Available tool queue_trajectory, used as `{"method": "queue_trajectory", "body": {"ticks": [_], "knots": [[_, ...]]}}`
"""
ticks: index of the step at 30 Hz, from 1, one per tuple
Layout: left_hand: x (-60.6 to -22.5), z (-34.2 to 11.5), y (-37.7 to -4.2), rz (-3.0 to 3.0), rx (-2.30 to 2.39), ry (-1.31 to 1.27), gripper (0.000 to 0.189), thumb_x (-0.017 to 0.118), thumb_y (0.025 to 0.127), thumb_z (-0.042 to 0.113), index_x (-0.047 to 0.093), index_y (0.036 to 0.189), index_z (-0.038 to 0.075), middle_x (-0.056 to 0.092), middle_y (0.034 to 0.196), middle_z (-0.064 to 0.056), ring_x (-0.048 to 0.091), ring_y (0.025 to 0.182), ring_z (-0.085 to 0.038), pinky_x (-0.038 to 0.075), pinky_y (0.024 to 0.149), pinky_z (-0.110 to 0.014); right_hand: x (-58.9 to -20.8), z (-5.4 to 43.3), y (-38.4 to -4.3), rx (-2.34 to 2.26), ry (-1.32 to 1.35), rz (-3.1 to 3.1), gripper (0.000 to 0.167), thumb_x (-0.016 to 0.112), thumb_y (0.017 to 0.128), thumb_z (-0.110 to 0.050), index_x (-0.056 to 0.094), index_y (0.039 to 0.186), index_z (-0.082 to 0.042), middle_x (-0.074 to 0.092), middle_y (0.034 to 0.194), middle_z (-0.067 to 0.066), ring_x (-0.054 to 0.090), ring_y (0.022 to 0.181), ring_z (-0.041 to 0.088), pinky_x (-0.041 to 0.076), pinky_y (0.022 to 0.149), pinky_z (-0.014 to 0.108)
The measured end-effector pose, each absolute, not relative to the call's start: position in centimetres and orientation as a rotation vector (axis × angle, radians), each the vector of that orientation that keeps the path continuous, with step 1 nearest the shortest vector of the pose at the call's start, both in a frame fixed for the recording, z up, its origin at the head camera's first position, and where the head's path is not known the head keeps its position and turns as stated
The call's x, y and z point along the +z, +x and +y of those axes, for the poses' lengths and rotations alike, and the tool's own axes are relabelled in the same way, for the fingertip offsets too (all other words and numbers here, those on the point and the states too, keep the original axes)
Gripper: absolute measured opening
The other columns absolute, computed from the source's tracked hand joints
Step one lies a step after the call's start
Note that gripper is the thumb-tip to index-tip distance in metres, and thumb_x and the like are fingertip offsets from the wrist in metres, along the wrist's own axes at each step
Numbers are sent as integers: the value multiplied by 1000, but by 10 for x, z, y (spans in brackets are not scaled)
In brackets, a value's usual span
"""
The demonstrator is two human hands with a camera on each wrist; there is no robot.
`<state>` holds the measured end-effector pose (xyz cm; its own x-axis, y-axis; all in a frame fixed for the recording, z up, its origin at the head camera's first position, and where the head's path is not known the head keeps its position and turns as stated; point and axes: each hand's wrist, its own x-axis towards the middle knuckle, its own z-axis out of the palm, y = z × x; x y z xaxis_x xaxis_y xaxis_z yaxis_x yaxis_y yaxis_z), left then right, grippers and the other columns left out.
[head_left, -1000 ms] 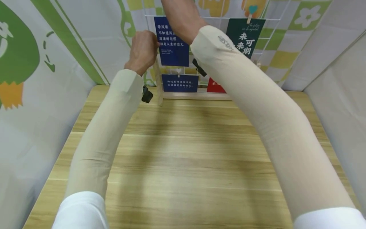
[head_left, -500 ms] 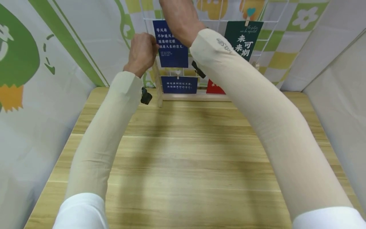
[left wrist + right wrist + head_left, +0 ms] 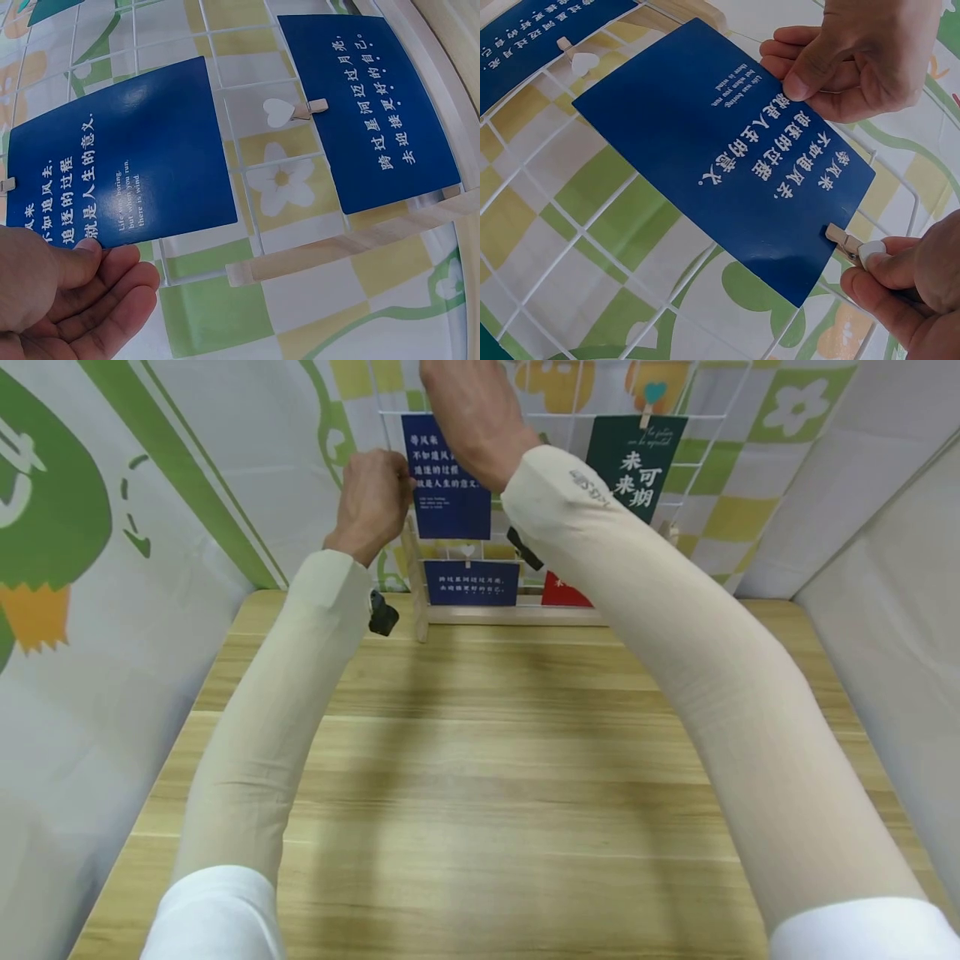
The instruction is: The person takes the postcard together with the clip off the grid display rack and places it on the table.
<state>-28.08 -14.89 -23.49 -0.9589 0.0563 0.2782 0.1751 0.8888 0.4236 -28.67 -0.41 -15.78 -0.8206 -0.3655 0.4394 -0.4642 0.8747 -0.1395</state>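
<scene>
The left hand [image 3: 67, 300] is pinching the upper blue postcard [image 3: 150, 150] by its side, in front of the white wire grid [image 3: 703, 417]; the right hand [image 3: 922, 292] is gripping the wooden heart clothespin [image 3: 844, 240] at the card's top edge.

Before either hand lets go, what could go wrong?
The upper rectangular dark-blue card with white print could slip: the small wooden clothespin with a white ornament overlaps only its top edge, and whether it also catches the white wire grid is unclear. The card might hang crooked or crease: the left hand pinches its side edge while the right hand pinches the clothespin.
</scene>
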Motion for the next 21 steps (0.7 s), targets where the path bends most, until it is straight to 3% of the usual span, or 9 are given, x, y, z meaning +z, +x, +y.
{"method": "queue_trajectory", "body": {"ticks": [7,13,17,21], "knots": [[-235,-148,-283,-2807,-657,-173,27,51,102,15,72,107,-2,73,108,-18,69,94,-30,56,83,-37,-157,-1,-291,269,649,-2584,49,22,109,-15,21,157,-18,36,154,4,50,127,10,40,105,16],[-235,-148,-283,-2826,-648,-185,29,49,102,15,72,102,-3,73,103,-19,64,84,-28,50,72,-34,-155,7,-290,398,665,-2529,48,21,109,-26,22,157,-21,39,150,2,53,121,8,39,102,12],[-234,-150,-283,-2825,-627,-224,31,47,102,14,70,96,-4,72,96,-19,60,78,-27,43,68,-32,-157,12,-285,460,636,-2582,43,26,109,-19,44,147,-17,47,143,1,56,119,6,43,97,11],[-235,-154,-283,-2841,-598,-253,32,44,103,14,69,95,-5,70,95,-21,60,79,-30,44,70,-34,-160,16,-281,391,652,-2595,40,29,107,-9,62,130,-7,52,139,6,57,120,14,47,98,17]]}}
